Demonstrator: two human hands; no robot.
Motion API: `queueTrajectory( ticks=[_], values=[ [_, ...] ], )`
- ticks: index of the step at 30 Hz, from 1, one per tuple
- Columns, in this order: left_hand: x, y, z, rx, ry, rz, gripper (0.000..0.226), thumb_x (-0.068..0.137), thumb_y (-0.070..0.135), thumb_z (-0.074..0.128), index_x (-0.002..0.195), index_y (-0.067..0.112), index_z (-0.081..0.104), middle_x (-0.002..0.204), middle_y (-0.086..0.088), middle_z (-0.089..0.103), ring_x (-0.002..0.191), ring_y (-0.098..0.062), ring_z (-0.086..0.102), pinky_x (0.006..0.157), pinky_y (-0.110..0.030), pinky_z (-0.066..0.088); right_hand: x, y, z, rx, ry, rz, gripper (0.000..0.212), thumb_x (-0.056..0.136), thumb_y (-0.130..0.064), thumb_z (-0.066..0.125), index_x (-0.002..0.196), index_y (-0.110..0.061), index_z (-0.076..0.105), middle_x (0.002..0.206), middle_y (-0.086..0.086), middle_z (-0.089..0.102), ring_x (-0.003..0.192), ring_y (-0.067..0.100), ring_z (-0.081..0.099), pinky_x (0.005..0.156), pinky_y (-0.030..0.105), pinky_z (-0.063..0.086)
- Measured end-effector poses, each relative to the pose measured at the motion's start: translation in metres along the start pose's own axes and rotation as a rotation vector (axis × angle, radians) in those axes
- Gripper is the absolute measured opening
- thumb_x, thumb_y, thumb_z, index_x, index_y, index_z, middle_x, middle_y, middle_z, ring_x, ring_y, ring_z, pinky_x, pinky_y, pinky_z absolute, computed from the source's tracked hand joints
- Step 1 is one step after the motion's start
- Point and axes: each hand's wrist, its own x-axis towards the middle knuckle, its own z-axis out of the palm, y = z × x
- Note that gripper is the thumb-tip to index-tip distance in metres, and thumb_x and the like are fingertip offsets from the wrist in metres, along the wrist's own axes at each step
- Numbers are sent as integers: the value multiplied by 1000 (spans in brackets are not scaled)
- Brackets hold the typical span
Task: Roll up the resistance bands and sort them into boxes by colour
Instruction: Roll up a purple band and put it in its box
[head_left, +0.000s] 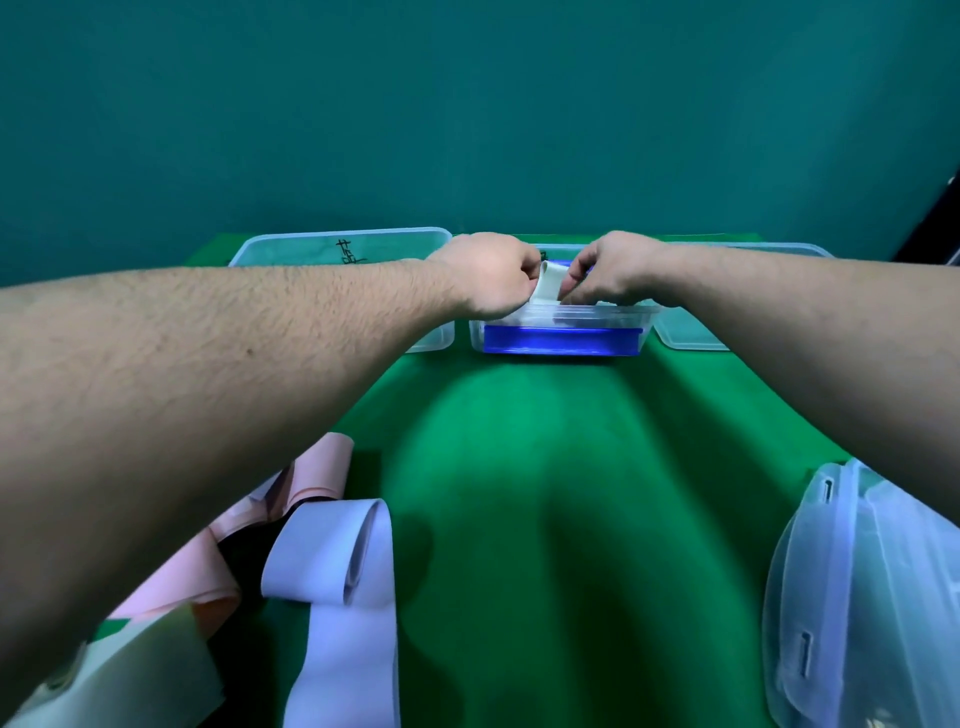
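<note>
A single head-worn wide-angle camera is looking forward and down along both forearms. It is facing the green table (519, 467) and teal wall (467, 104).

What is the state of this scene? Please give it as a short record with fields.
surface: green table
left hand: pinches the pale rolled band
right hand: pinches the same band from the other side
band position: over the middle box, which has something blue at its bottom
other boxes: left box, right box, both clear plastic
waiting bands: pink, lavender, pale green, near left
lids: stacked near right
</note>
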Motion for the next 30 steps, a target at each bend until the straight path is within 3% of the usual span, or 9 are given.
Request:
queueTrajectory(
  ticks=[3, 6, 10, 14, 18, 24, 30],
  values=[
    [-9, 0, -4, 2, 43, 25, 23, 90, 19, 38, 88, 22, 61, 91, 1, 62, 89, -25, 53, 78, -32, 42, -8, 0, -2, 54, 52, -15, 14, 79, -26, 79, 88, -18, 73, 78, 0, 64, 60, 15, 45, 50, 23, 37],
    [-22, 1, -8, -22, 83, 45, 22, 89, 17, 41, 87, 21, 63, 94, 3, 61, 92, -24, 53, 81, -33, 43, -19, -2, -6, 74, 104, -35, 13, 81, -28, 75, 84, -16, 73, 76, 1, 65, 59, 13, 45, 53, 24, 37],
    [-44, 6, -13, -24, 105, 66, 20, 87, 14, 45, 86, 19, 64, 94, 4, 59, 90, -20, 50, 82, -33, 42, -44, -9, -8, 62, 171, -73, 18, 86, -33, 68, 80, -16, 67, 59, -4, 50, 53, 11, 40, 50, 25, 34],
    [-77, 11, -15, -26, 140, 73, 16, 88, 16, 47, 82, 24, 60, 98, 3, 62, 93, -20, 51, 87, -35, 43, -75, -16, -3, 72, 198, -104, 16, 86, -32, 66, 77, -19, 64, 57, -7, 49, 52, 10, 40, 50, 26, 33],
    [-116, 13, -11, 10, 142, 71, 12, 89, 19, 52, 83, 24, 61, 100, 3, 64, 99, -22, 54, 88, -36, 43, -109, -22, 10, 71, 148, -119, 10, 79, -24, 67, 71, -20, 62, 61, -4, 56, 55, 15, 46, 53, 25, 40],
    [-181, 10, -1, -70, 78, 48, 13, 87, 22, 57, 99, 23, 63, 102, 7, 63, 91, -16, 53, 79, -28, 41, -159, -29, 40, 45, 26, -120, 14, 77, -25, 72, 67, -20, 64, 68, -3, 62, 61, 14, 50, 61, 25, 44],
    [-237, -2, 6, -43, 59, 38, 24, 88, 30, 61, 111, 25, 63, 110, 4, 63, 104, -19, 54, 90, -31, 38, -199, -48, 65, 54, -25, -141, 22, 80, -29, 69, 64, -18, 59, 59, -4, 53, 57, 13, 44, 57, 25, 40]
  ],
)
